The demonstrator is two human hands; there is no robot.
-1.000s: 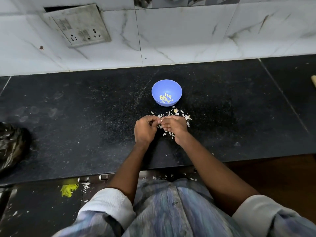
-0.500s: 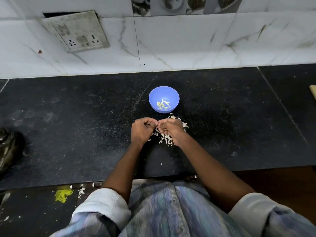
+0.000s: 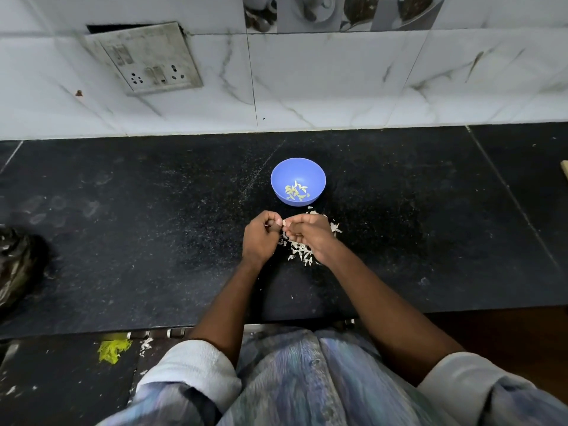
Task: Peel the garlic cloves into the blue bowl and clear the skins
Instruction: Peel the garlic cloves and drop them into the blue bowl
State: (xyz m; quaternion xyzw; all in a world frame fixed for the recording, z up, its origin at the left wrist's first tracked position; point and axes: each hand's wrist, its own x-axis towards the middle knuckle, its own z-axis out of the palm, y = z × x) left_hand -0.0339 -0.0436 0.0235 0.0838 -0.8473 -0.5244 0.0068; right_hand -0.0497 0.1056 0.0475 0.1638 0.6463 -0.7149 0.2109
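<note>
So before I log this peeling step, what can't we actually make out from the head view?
- Clove: only a pale tip shows between the left hand and right hand; curled fingers hide the rest.
- Skins: the right hand covers part of the pile.
- Blue bowl: pieces inside too small to count.
- Dark bag: cut by the left edge.

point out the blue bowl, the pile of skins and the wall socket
blue bowl [image 3: 281, 172]: head view, on its inner wall.
pile of skins [image 3: 302, 252]: head view, middle of the heap.
wall socket [image 3: 147, 56]: head view, on its faceplate.
</note>
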